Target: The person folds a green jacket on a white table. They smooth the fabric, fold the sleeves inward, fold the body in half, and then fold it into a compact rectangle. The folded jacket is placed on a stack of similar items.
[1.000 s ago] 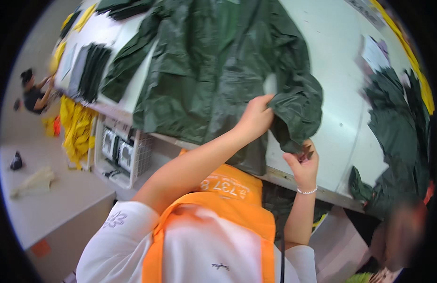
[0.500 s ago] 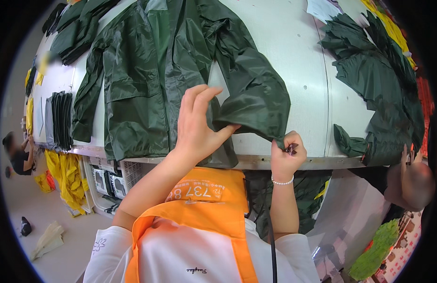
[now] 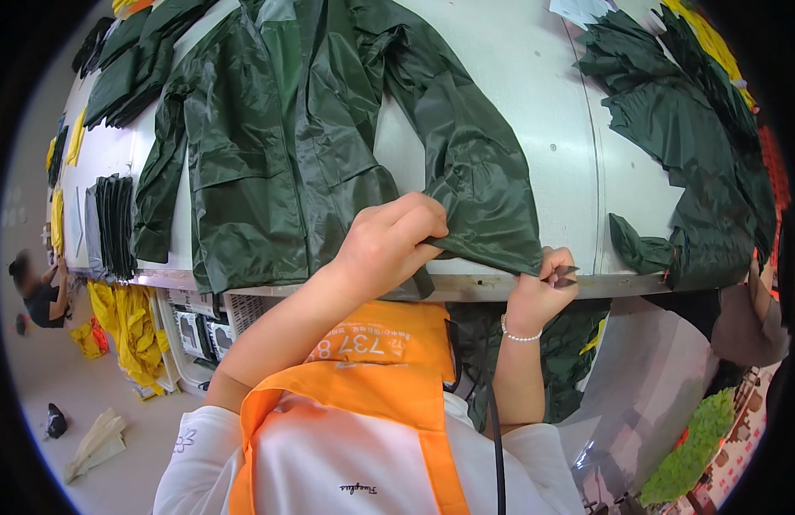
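Observation:
A dark green raincoat jacket (image 3: 243, 172) lies spread on the white table, its front partly open. Its right-hand sleeve (image 3: 488, 193) reaches down to the near edge. My left hand (image 3: 393, 240) is closed on the left side of that sleeve's cuff, fingers bent over the fabric. At the cuff's other corner my right hand (image 3: 542, 296) pinches the fabric between thumb and fingers. The same fist also holds a small dark pointed tool (image 3: 567, 276), like thread snips; its rest is hidden in the palm. Between my hands the cuff edge is stretched.
Crumpled dark green garments (image 3: 672, 129) lie at right, near another person's arm (image 3: 758, 318). Folded dark pieces (image 3: 114, 225) stand at left on the table (image 3: 569, 206). Beneath its metal edge are a white crate (image 3: 251, 313) and yellow garments (image 3: 127, 335). Another person (image 3: 41, 287) is far left.
My left hand has gone from spread fingers to a closed grip on the cuff, moving right. My right hand has shifted slightly right and down, and the sleeve end now lies flatter and tauter.

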### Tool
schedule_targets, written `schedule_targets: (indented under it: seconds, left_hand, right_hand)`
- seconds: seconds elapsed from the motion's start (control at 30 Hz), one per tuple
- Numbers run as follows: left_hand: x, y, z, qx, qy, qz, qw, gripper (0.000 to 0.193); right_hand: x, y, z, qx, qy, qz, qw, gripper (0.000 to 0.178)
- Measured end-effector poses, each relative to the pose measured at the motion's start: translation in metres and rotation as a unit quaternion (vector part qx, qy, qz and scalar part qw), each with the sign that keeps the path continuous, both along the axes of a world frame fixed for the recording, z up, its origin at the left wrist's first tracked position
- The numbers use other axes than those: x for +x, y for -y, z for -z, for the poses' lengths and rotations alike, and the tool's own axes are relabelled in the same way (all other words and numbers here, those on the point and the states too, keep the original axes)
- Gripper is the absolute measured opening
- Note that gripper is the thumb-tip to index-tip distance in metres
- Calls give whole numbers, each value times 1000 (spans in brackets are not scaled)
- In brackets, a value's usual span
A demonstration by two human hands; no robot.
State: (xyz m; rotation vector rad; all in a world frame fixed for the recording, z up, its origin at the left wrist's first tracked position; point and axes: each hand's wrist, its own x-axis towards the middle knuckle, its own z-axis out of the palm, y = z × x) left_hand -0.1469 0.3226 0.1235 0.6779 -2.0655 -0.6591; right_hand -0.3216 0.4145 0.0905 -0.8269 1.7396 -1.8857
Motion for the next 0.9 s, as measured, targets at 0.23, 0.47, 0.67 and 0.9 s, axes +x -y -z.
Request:
schedule_targets:
  seconds: [0.23,0.47,0.67,0.9]
  left_hand:
    - [2,5,-4,-30,-11,-3,999,32]
    - [-7,7,-20,-105,25,22,994,31]
    - [-9,4,-16,-45,46,62,996,30]
    - [78,-68,41,257,129,-16,958,21]
  right_hand:
    - [-18,-11,-34,108,74,-255,958,19]
    - [-17,-2,-65,112,-113,-341,927,19]
    - [-16,12,-67,91,-139,-320,933,20]
    - [-173,127,112,210,-341,-151,904,23]
